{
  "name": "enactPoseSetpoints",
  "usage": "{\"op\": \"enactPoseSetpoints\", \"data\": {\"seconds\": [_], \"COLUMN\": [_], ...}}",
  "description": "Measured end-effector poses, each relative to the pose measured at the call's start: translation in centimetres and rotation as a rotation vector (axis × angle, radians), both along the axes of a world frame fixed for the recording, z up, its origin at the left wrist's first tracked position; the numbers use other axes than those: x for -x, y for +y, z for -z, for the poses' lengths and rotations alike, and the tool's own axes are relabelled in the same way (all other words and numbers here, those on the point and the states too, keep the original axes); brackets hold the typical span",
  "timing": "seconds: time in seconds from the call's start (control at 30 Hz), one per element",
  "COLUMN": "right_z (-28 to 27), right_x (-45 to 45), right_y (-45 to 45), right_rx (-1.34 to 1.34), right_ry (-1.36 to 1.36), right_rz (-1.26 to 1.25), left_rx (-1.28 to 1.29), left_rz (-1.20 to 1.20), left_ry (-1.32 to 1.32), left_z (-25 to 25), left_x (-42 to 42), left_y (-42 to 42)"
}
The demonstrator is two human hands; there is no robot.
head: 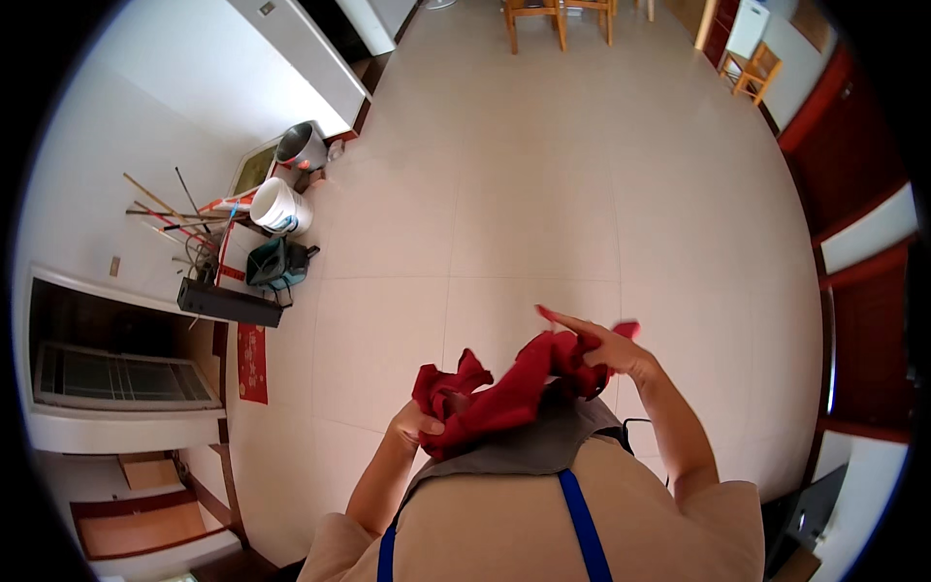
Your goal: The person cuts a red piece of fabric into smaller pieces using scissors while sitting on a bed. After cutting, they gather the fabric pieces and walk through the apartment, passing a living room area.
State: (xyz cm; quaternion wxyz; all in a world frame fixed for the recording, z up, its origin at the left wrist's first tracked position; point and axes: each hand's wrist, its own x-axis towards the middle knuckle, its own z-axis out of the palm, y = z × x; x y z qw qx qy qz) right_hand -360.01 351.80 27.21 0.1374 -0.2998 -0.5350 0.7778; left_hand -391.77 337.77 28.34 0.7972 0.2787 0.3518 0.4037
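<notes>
A bunched red cloth (502, 396) is stretched between my two hands in front of my body, above the tiled floor. My left hand (420, 422) grips its left end, with the thumb on top and the fingers partly hidden in the folds. At the cloth's right end is my right hand (618, 349), its index finger extended and red material at the fingertip; the other fingers are partly hidden by the fabric. Beneath the cloth lies the grey bib of an apron (502, 451) with blue straps, worn over a beige shirt.
Along the left wall stand a white bucket (280, 207), a metal pot (300, 145), a dark green container (275, 263), sticks and a long black box (229, 302). Wooden chairs (534, 14) are at the far end, and a small one (756, 71) stands by the right wall.
</notes>
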Motion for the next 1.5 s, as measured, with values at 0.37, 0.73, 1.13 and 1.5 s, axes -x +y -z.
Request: {"op": "enactPoseSetpoints", "data": {"seconds": [0.37,0.73,1.13,1.5], "right_z": [-1.1,-8.3,-8.0,-6.5], "right_x": [0.1,2.2,2.0,9.3], "right_y": [16.6,34.3,53.0,76.8], "right_rx": [0.577,0.316,0.109,-0.203], "right_ry": [0.332,0.419,0.489,-0.076], "right_rz": [0.684,1.234,1.230,1.113], "left_rx": [0.482,0.297,-0.144,0.099], "left_rz": [-0.537,-0.215,0.258,-0.450], "left_ry": [-0.182,-0.172,0.013,0.449], "left_z": [0.3,1.1,-2.9,-4.9], "left_x": [-2.3,0.7,6.0,11.0], "left_y": [14.7,37.6,54.1,69.7]}}
